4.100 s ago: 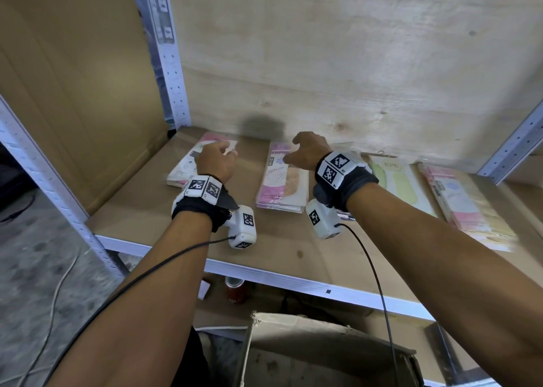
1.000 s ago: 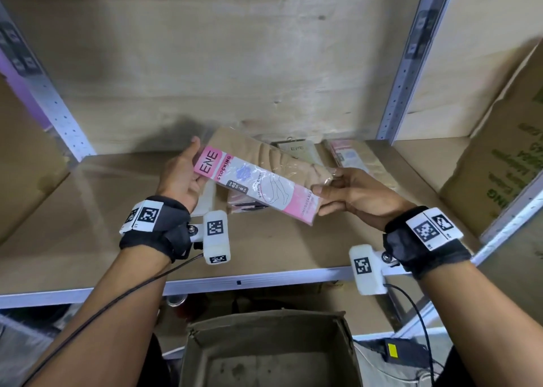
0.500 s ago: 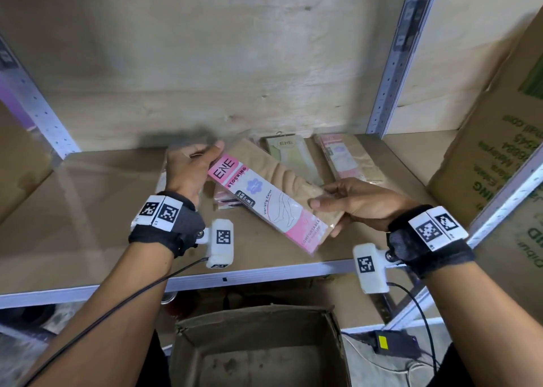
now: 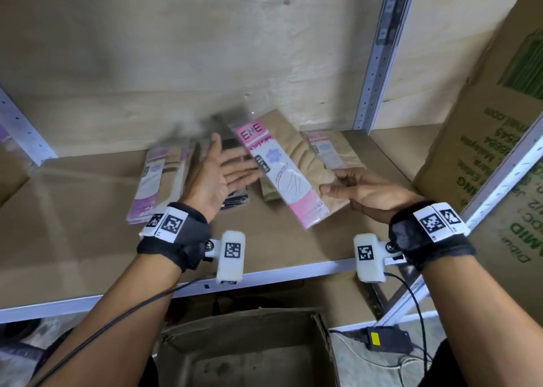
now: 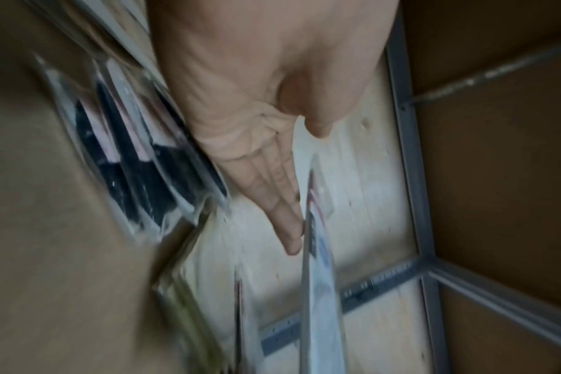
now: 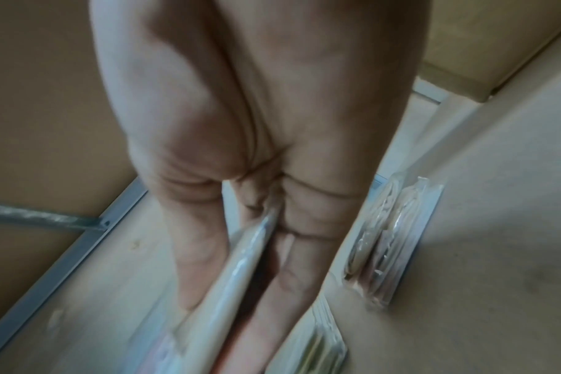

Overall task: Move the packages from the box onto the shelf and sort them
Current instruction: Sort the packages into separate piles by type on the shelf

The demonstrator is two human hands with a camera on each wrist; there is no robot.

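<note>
Stockings in a flat clear sleeve with a pink-and-white "ENE" card, the held package (image 4: 289, 169), hung tilted above the brown shelf board (image 4: 88, 228), its printed end raised toward the plywood back wall (image 4: 176, 48) and its near end low. The right hand (image 4: 363, 191) pinched that near end, thumb on top and fingers beneath; the right wrist view showed the package edge-on (image 6: 240, 268) between thumb and fingers (image 6: 292, 283). The left hand (image 4: 217, 175) was spread flat, palm up, holding nothing; its fingertips (image 5: 288, 227) lay at the package's long left edge (image 5: 317, 291), whether touching could not be told through the blur. On the board lay other packages: a pale purple stack (image 4: 158, 187) at left, dark ones (image 4: 235, 201) under the left hand, a greenish one (image 4: 269, 191) beneath the held package, a pink-beige stack (image 4: 332, 151) at right. Below the shelf's white metal edge (image 4: 279, 275) stood an open, worn cardboard box (image 4: 244, 354). A large printed carton (image 4: 484, 151) stood right.
</note>
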